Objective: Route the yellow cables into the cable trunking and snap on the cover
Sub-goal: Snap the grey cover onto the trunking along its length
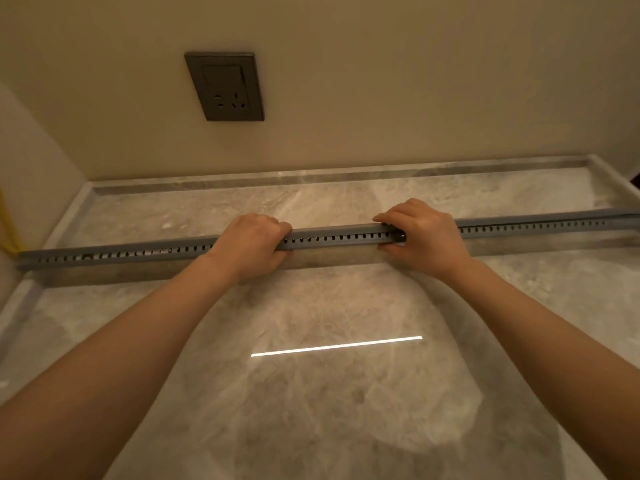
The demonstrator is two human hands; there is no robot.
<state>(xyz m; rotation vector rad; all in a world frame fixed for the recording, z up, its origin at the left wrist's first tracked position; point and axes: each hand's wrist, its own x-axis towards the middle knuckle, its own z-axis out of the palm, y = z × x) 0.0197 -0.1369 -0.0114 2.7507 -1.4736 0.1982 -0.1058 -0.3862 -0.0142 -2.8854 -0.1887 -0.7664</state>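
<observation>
Head view: gripping cable trunking (329, 240) mid-length, left hand (250, 248) and right hand (423, 234) both curled over its top, likely squeezing cover (332, 230) down to latch. Yellow cables (7, 233) showing only at trunking's left end.

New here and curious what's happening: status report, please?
Left hand and right hand clamp the grey trunking, cover on top. Yellow cables trail from its left end. Nothing blocking.

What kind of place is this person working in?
Likely indoors in a home, at a built-in stone counter in a corner: marbled top with a raised edge, a beige wall, and a dark wall socket above the grey trunking.
</observation>
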